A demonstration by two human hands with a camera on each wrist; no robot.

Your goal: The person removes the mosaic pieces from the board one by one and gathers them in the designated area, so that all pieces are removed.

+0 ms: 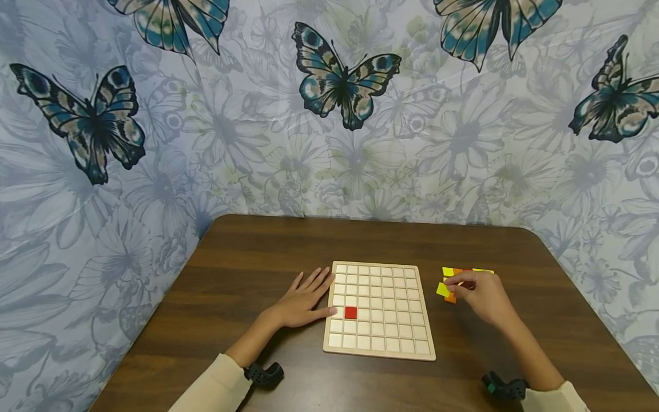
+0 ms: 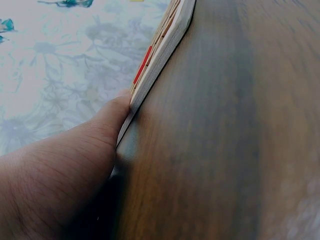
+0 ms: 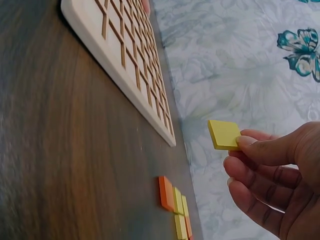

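A pale wooden grid board (image 1: 381, 312) lies on the table, with one red square tile (image 1: 350, 313) in a cell toward its lower left. Along the board's left edge rests my left hand (image 1: 301, 302), fingers spread straight and thumb touching the rim. To the right of the board, my right hand (image 1: 481, 294) pinches a yellow square tile (image 3: 225, 135) between thumb and fingers, raised off the table in the right wrist view. Beneath that hand lies a group of tiles, among them an orange tile (image 3: 166, 193) and a yellow tile (image 3: 178, 201); the hand partly hides them in the head view.
The brown wooden table (image 1: 268, 246) has rounded far corners. Behind it hangs a cloth (image 1: 231, 160) printed with flowers and butterflies. A black wrist device (image 1: 264, 375) sits on the left wrist and another black device (image 1: 504, 387) on the right.
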